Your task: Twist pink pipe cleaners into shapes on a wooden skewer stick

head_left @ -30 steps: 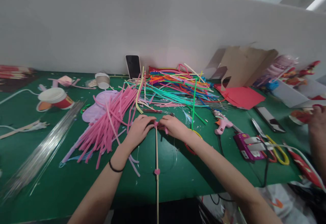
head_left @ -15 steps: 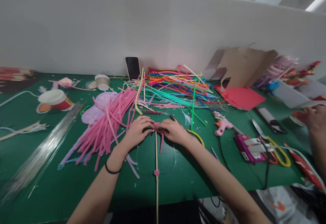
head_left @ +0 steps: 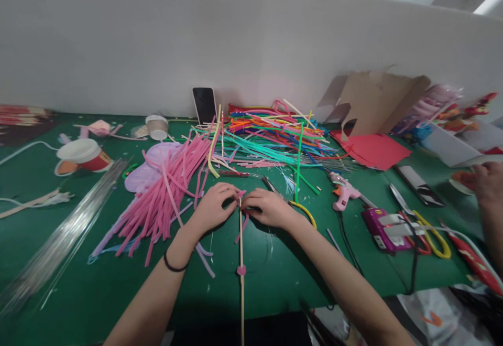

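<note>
A thin wooden stick (head_left: pixel 241 246) runs from the front edge up to between my hands. Its far end has a pink pipe cleaner (head_left: pixel 242 193) around it, and a loose pink length hangs below my right fingers. Lower on the stick sits a small pink wrapped band (head_left: pixel 241 270). My left hand (head_left: pixel 215 205) is closed, its fingertips pinching the pipe cleaner from the left. From the right, my right hand (head_left: pixel 267 207) pinches the same piece. The fingers partly hide the wrapped end. Fine clear wire or thread shows faintly on either side of the stick.
Pink pipe cleaners (head_left: pixel 165 199) lie left, with a multicoloured pile (head_left: pixel 275 136) behind. To the right are a glue gun (head_left: pixel 346 194), a purple box (head_left: pixel 387 236) and scissors (head_left: pixel 430 236). A paper cup (head_left: pixel 84 154) stands left. Another person's hand (head_left: pixel 489 183) is at far right.
The loose pink pipe cleaner end has swung from right of the stick to close beside it. My fingers have shifted slightly around the stick's tip.
</note>
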### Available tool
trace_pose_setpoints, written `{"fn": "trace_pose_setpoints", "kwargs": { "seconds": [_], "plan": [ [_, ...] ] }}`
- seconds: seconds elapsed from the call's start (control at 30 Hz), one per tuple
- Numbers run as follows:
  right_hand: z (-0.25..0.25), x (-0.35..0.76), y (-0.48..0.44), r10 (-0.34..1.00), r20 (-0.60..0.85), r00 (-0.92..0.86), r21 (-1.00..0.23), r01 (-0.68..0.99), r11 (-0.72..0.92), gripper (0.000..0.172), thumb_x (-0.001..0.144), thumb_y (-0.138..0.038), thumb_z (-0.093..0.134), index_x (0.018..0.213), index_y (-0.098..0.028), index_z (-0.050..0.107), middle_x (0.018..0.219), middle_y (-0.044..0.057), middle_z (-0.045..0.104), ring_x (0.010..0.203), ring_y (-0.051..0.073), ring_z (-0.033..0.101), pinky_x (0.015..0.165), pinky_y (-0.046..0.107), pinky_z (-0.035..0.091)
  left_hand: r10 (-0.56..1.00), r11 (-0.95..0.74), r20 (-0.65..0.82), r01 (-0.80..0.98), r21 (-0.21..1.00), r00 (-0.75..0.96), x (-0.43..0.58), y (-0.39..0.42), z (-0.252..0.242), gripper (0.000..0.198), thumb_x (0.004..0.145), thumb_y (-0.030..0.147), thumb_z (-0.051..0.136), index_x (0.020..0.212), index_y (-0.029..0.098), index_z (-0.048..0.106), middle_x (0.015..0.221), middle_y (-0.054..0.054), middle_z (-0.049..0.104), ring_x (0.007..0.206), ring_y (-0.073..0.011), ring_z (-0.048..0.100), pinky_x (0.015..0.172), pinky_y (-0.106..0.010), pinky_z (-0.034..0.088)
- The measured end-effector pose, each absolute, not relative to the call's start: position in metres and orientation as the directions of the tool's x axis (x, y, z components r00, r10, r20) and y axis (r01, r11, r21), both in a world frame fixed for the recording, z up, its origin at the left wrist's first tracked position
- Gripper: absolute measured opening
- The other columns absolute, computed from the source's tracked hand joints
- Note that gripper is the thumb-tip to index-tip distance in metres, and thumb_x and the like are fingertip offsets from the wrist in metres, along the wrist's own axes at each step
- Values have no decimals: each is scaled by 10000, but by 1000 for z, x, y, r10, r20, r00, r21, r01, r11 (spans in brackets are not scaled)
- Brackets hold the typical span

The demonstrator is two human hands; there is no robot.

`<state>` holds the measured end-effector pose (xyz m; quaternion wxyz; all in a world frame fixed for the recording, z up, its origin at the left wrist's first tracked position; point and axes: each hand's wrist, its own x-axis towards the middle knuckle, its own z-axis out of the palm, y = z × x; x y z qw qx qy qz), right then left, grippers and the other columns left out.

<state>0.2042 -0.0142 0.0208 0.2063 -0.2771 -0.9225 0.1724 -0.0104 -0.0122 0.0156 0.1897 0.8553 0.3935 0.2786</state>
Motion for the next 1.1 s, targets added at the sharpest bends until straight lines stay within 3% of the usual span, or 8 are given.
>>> {"fn": "trace_pose_setpoints", "kwargs": {
  "seconds": [0.2,0.3,0.47,0.67,0.93,1.1],
  "plan": [
    [25,201,-19,527,275,-804,-155,504,850,118,921,-238,536,942,-208,648,986,61,677,896,198,563,774,330,398,795,-603,324,608,515,514,-8,-12,13,81,849,176,556,890,204,619,1009,-40,655,1014,-218,559,903,-377,439],
    [25,200,-19,543,272,-794,-92,540,836,117,919,-238,529,946,-191,632,904,73,667,855,199,546,728,326,382,794,-606,327,620,498,513,-7,-12,13,62,844,186,561,869,200,616,998,-44,654,998,-220,561,893,-374,443],
    [21,204,-12,669,304,-678,-295,601,743,120,865,-185,574,977,-187,616,882,69,654,883,205,537,768,319,432,791,-610,328,632,478,516,-7,-13,14,64,848,211,563,849,199,626,991,-49,669,993,-223,579,895,-377,451],
    [18,202,-6,674,388,-629,-465,498,732,135,868,-123,542,957,-196,613,1134,92,631,1058,207,546,929,359,450,800,-598,334,620,508,498,-9,-13,9,146,902,247,517,951,203,647,1018,-53,700,1022,-211,620,914,-373,472],
    [15,192,-7,731,292,-616,-475,570,670,134,914,-110,470,911,-169,590,892,89,652,874,204,592,773,301,460,786,-618,353,670,411,508,-7,-15,8,196,919,238,487,980,175,662,1081,-100,701,1102,-242,613,932,-405,479],
    [19,190,-8,796,283,-535,-585,562,585,141,933,-172,489,905,-180,626,844,55,681,792,174,620,718,262,437,788,-615,348,680,399,508,-6,-16,10,196,914,220,496,1006,192,667,1068,-81,717,1131,-248,607,928,-422,471]
  ]
}}
